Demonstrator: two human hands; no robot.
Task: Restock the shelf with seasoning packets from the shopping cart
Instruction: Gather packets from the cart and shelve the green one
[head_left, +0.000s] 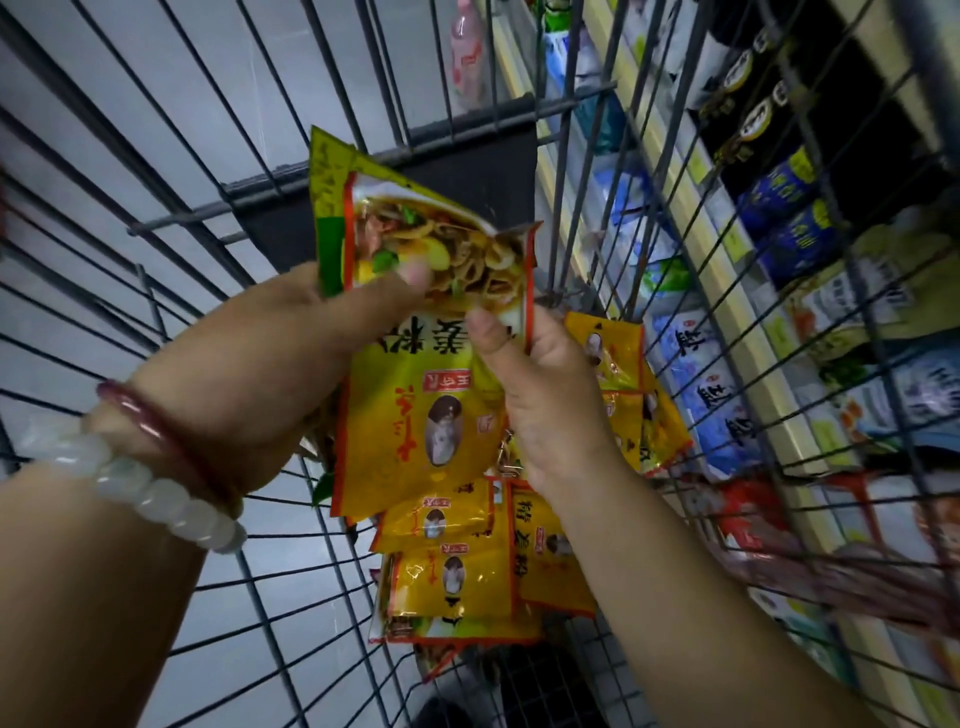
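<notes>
Gripping one yellow packet (415, 374): left hand (270, 374); right hand (540, 395); cart (156, 218).

Both forearms reaching forward and down from the lower edge of the view, converging near the middle. Left hand (249, 374) raised, back toward the camera, thumb pressed flat across the front of what it grips, fingers hidden behind. Two bracelets on the left wrist, one dark red, one of pale beads. Right hand (540, 395) just beside it, slightly lower, thumb up and pinching, fingers curled out of sight underneath.
</notes>
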